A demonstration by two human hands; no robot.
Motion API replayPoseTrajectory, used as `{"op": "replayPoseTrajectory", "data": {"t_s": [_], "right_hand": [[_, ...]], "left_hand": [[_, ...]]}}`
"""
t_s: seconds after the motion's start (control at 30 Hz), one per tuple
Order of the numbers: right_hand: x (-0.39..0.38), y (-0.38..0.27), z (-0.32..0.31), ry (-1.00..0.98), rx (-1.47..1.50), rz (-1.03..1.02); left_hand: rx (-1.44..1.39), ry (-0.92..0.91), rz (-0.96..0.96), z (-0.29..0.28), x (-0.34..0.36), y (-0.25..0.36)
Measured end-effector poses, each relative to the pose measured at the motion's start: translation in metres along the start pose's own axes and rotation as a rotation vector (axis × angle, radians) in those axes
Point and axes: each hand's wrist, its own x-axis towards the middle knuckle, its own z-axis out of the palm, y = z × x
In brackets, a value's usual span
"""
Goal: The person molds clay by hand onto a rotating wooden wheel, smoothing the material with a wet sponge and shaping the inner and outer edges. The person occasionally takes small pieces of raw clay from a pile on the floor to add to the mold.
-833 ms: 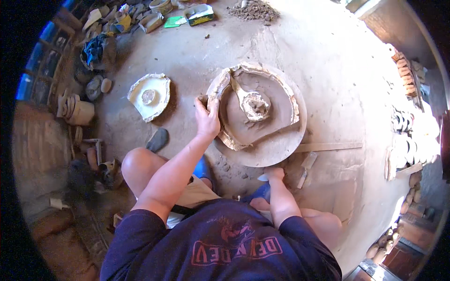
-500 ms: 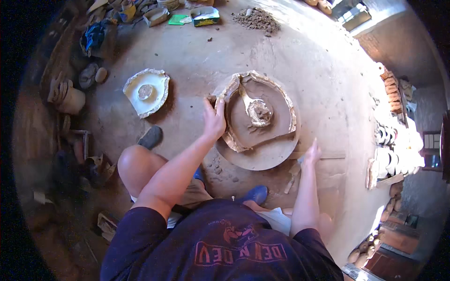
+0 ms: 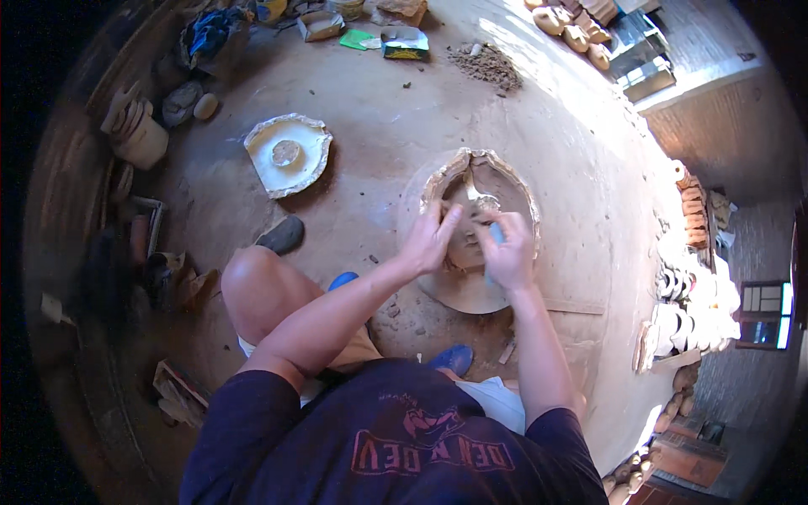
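Note:
A plaster mould with a rough, broken-looking rim lies on a round board in front of me. Clay lines the mould, and a pale curved piece rises inside it. My left hand is at the mould's left side, thumb and fingers closed around something brownish that blur hides. Over the mould's right part, my right hand grips a small light-blue tool, its exact kind unclear. Both hands are close together and cover much of the mould's near half.
A second white mould part with a round central knob sits at the left. Beside my knee lies a dark stone. Farther off are a heap of clay crumbs and an open box. Stacked clay pieces line the right side.
My right hand has come from the floor at the right to over the mould. My left hand has shifted from the outer rim towards the mould's inside. The view has shifted slightly.

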Motion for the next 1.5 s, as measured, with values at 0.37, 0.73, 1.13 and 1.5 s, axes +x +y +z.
{"op": "replayPoseTrajectory", "data": {"t_s": [0.37, 0.73, 1.13, 1.5], "right_hand": [[0.036, 0.036, 0.015, -0.139, 1.051, 0.972], [0.102, 0.053, 0.065, -0.071, 0.025, 0.394], [0.104, 0.066, 0.091, -0.143, 0.043, 0.209], [0.092, 0.045, 0.076, -0.333, 0.175, 0.087]], "left_hand": [[-0.390, 0.539, -0.236, -0.024, 0.015, -0.042], [-0.133, 0.493, -0.190, 0.021, -0.002, -0.072], [-0.058, 0.520, -0.106, 0.012, 0.021, -0.068], [-0.085, 0.448, -0.136, 0.004, 0.035, -0.070]]}}
